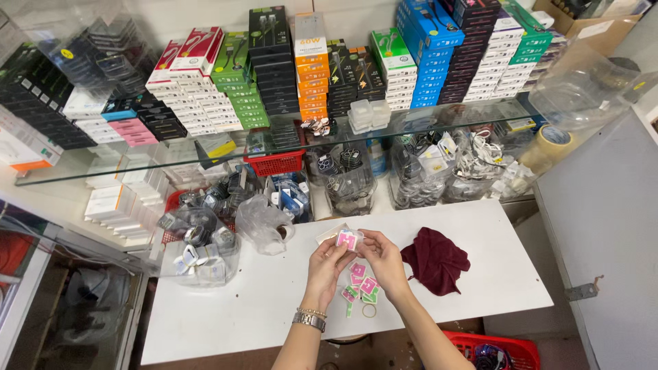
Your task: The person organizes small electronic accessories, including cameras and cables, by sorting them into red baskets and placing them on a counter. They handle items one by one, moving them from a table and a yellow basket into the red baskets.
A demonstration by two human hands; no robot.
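Just below the middle of the frame, your left hand (pixel 327 259) and right hand (pixel 384 257) meet over the white table (pixel 233 308), fingers of both pinched on a small pink packet (pixel 347 239) held between them. Under your hands, more pink and green packets (pixel 361 284) lie scattered on the table, with a rubber band (pixel 369 311) just below them. A dark red cloth (pixel 436 260) lies crumpled right of your right hand. Clear bags of small parts (pixel 199 247) sit at the table's left.

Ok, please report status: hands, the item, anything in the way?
Left hand and right hand both pinching one small pink packet. More packets below on the table. Dark red cloth beside, apart.
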